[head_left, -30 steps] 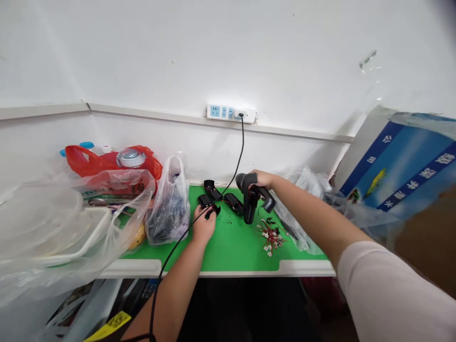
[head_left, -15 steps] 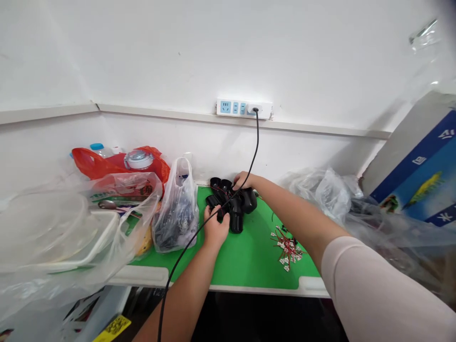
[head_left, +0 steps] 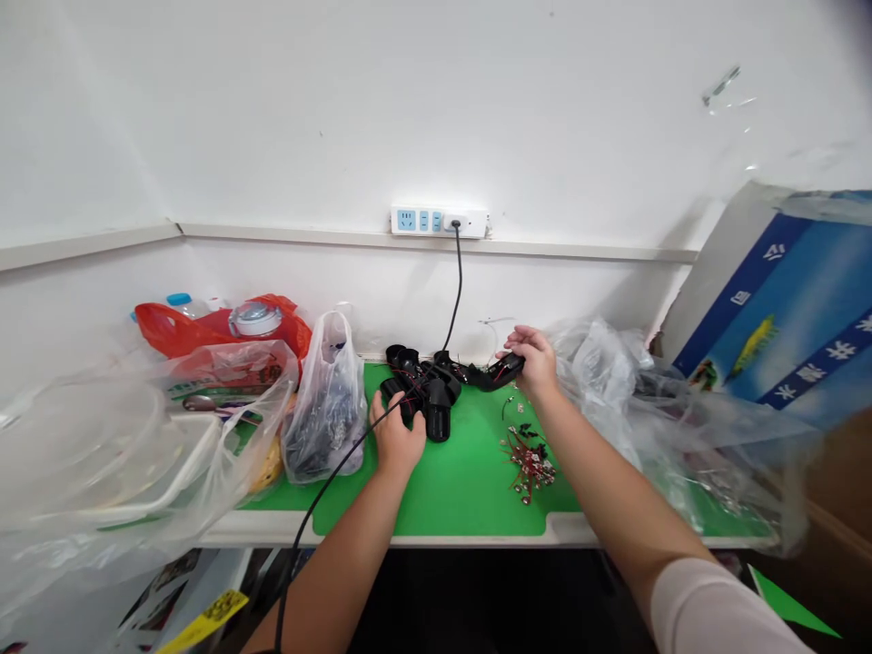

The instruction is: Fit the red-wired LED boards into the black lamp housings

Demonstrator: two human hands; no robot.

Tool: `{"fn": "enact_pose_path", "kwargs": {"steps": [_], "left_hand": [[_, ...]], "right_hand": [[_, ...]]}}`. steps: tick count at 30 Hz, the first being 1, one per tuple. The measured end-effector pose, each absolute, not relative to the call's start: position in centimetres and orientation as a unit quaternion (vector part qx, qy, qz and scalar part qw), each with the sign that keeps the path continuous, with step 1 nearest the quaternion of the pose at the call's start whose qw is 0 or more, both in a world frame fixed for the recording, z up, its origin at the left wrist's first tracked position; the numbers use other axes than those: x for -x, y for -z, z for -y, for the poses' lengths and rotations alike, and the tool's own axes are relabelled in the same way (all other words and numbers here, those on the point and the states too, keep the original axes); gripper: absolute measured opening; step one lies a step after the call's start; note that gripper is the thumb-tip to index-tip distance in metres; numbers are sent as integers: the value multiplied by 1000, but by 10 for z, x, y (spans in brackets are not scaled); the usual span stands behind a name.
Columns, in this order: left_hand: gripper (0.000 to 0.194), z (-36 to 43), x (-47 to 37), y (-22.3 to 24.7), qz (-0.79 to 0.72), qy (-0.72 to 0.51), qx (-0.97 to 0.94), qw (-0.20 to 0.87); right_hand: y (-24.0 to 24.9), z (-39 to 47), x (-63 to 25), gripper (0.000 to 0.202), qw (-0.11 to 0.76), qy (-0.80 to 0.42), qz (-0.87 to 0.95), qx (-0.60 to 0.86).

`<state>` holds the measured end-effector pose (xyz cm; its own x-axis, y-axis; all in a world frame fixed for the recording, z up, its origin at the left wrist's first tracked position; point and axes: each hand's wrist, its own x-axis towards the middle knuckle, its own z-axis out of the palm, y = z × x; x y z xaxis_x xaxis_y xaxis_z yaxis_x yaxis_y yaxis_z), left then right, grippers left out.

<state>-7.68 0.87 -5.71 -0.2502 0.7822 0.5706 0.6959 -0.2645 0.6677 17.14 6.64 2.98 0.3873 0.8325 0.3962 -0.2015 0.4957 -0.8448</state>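
Black plastic housings (head_left: 440, 409) with thin red wires lie in a pile on the green mat, toward its back edge. At the pile's near left side, my left hand (head_left: 399, 434) has its fingers and thumb around a black housing. To the right of the pile, my right hand (head_left: 537, 361) grips a black plastic piece with red wire (head_left: 502, 370), raised near the wall. That piece reaches back toward the pile; whether it is joined to it I cannot tell. Small white connectors on red wires (head_left: 530, 463) are heaped on the mat, below my right hand.
A black cable (head_left: 458, 282) runs from the wall socket strip (head_left: 440, 222) down across the pile and my left wrist. Plastic bags (head_left: 327, 409), a red bag (head_left: 183, 331) and a white tub (head_left: 170, 481) crowd the left. Clear bags (head_left: 599, 372) and a blue box (head_left: 790, 309) stand right.
My right hand has moved right, away from the pile, drawing a black piece with red wire along. My left hand stays at the pile. The view has shifted slightly right.
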Motion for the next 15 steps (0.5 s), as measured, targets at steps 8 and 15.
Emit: {"fn": "enact_pose_path", "kwargs": {"steps": [8, 15], "left_hand": [[35, 14, 16, 20, -374, -533, -585, 483], [37, -14, -50, 15, -193, -592, -370, 690]], "right_hand": [[-23, -41, -145, 38, 856, -335, 332, 213], [-7, -26, -135, 39, 829, -238, 425, 275]]}}
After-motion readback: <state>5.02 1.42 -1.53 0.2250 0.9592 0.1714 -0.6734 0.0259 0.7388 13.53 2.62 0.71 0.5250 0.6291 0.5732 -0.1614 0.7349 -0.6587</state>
